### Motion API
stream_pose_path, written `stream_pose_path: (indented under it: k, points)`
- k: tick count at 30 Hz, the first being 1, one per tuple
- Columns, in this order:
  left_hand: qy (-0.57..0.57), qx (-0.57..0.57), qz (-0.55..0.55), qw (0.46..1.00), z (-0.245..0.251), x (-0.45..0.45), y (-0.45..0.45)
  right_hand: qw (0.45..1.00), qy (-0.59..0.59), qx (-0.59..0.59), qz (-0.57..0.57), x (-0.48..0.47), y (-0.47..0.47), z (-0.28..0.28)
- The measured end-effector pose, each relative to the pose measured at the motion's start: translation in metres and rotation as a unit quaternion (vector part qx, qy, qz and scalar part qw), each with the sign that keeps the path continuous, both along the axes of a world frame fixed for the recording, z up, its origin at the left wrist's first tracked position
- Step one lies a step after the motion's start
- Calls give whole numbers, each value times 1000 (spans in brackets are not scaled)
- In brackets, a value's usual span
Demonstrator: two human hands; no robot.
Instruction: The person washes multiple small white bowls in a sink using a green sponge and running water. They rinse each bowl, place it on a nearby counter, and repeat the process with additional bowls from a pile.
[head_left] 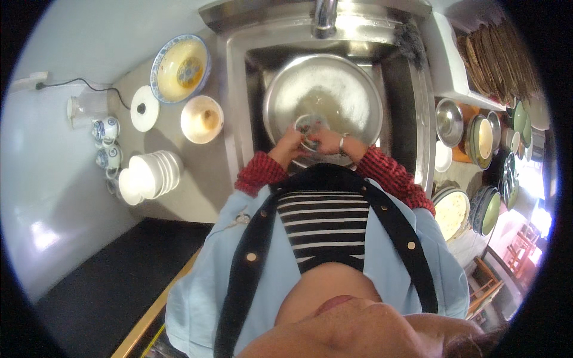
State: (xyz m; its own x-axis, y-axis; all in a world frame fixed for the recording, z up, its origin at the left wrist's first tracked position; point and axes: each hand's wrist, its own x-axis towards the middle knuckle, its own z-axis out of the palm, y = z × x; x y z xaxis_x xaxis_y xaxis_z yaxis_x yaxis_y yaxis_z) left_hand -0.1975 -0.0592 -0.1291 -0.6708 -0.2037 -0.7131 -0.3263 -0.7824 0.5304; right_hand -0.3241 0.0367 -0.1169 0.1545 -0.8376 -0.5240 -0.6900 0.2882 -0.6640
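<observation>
My left hand [290, 145] grips the left side of a small round bowl [310, 120] with a pale rim. Across its right side lies my right hand [328, 142], its fingers reaching over or into the mouth; whether they pinch anything is too blurred to tell. A bracelet circles the right wrist. Both hands are over the near part of a large round metal basin [331, 80], which holds cloudy water. The basin sits inside a stainless steel sink [406, 112], beneath a chrome faucet [325, 20].
Left counter: a blue-rimmed bowl [168, 74], a white bowl [191, 121], a white lid [145, 109], stacked white bowls [152, 174] and teapots [107, 129]. At right are metal bowls [449, 118], plates [452, 212] and green bowls [490, 212]. A dark scrubber [409, 42] rests on the sink's corner.
</observation>
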Motion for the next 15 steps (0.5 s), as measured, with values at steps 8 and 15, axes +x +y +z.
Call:
stream_pose_path:
  k: [8,15]
  points:
    - [-72,80,-54,993,8,4,-14,984,131,-61,106,3,-2,25]
    - [-68,77,-148,984,20,2,-15,765,-523,30,-374,-32,11,25]
